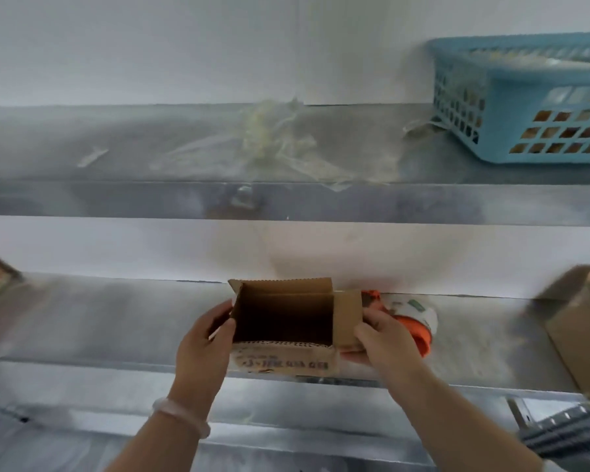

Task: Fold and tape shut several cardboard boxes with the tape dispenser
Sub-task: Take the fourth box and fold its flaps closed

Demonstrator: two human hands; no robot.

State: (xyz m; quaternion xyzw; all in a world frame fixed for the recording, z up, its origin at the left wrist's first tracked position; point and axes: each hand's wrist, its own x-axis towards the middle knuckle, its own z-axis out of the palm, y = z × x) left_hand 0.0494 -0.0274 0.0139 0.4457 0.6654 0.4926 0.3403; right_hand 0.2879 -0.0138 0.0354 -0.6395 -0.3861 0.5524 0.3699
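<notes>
- We face a white wall (150,46) with two bare metal shelves fixed across it; the whole view is slightly blurred.
- On the lower shelf (99,321), near its front edge at the centre, we see a small open cardboard box (283,315) with its opening turned towards us, the inside dark and a printed flap hanging down at the front.
- The left hand (205,338) grips the box's left wall, thumb in front and fingers curled behind; a pale bracelet (181,417) circles that wrist.
- The right hand (385,338) pinches the box's right side flap between thumb and fingers.
- Just behind the right hand lies an orange tape dispenser (416,321) with a whitish roll.
- At the right edge of this shelf sits another cardboard box (579,328).
- On the upper shelf (82,199) we find crumpled tape scraps (273,137) and, to the right, a blue plastic basket (511,90).
</notes>
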